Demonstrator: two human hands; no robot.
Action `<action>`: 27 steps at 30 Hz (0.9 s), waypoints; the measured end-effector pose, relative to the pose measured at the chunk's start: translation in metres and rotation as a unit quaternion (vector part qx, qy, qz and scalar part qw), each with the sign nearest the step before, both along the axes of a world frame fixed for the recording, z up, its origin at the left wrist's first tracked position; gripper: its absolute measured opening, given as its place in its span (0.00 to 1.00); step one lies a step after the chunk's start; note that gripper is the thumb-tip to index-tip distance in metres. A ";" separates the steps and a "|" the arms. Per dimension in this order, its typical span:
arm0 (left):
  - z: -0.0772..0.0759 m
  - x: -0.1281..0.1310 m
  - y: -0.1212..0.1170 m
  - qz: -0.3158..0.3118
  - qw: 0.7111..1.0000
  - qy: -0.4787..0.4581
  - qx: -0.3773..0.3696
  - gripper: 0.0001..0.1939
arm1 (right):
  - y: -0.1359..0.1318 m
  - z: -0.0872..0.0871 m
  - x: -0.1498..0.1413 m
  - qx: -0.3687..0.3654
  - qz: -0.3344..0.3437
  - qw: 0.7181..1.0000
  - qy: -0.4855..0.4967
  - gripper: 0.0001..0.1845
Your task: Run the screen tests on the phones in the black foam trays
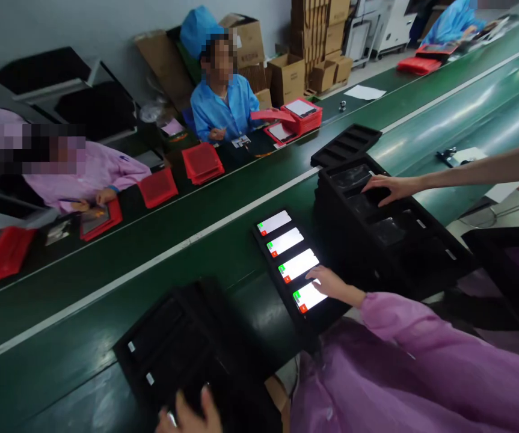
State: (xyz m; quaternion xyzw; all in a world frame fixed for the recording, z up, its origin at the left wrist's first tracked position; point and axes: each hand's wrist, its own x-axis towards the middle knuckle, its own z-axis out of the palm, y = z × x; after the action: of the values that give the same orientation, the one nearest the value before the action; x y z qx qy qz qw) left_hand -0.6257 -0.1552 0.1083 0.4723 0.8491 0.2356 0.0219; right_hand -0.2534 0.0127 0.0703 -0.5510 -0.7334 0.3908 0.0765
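Note:
My right hand reaches in on a bare arm from the right. It lies flat, fingers spread, on the top tray of a stack of black moulded trays. My left hand shows only partly at the bottom edge, its fingers curled on the near rim of another black tray. Between the two trays, a black holder carries several lit phones in a row. A co-worker in a purple gown sits close below me and touches the nearest phone with one hand.
A green conveyor belt with a white stripe runs diagonally. An empty black tray lies farther up it. Across the belt sit a person in pink and a person in blue among red trays. Cardboard boxes are stacked behind them.

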 end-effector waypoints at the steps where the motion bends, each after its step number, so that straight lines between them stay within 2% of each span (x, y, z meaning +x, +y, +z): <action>1: -0.005 0.016 0.016 -0.053 0.999 0.001 -0.003 0.32 | 0.002 -0.005 0.011 0.006 0.010 1.000 -0.020 0.15; 3: -0.023 0.056 0.056 -0.184 0.982 -0.025 -0.022 0.27 | -0.002 -0.013 0.022 0.016 0.047 0.998 -0.046 0.17; 6: -0.057 0.121 0.124 -0.345 0.935 -0.060 -0.054 0.17 | -0.018 -0.020 0.023 0.034 0.108 0.992 -0.065 0.23; 9: -0.081 0.170 0.180 -0.446 0.889 -0.064 -0.083 0.12 | -0.027 -0.027 0.022 0.049 0.145 0.985 -0.074 0.24; 12: -0.091 0.194 0.213 -0.505 0.855 -0.042 -0.113 0.15 | -0.031 -0.033 0.025 0.063 0.152 0.983 -0.078 0.21; 16: -0.093 0.198 0.227 -0.527 0.836 -0.002 -0.152 0.18 | -0.038 -0.038 0.024 0.072 0.147 0.984 -0.070 0.21; 22: -0.092 0.197 0.221 -0.529 0.828 0.040 -0.183 0.19 | -0.042 -0.031 0.020 0.059 0.142 0.986 -0.062 0.18; 24: -0.095 0.199 0.217 -0.528 0.828 0.042 -0.187 0.20 | -0.031 -0.025 0.023 0.056 0.134 0.987 -0.065 0.13; 27: -0.100 0.205 0.215 -0.532 0.825 0.035 -0.186 0.20 | 0.007 -0.016 0.032 0.070 0.076 0.991 -0.088 0.09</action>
State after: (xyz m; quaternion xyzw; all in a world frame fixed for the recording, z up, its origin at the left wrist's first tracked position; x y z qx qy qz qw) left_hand -0.4211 0.0595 0.0078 0.8456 0.4939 0.0081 0.2023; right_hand -0.2217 0.0197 0.0546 -0.5193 -0.8024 0.2934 0.0203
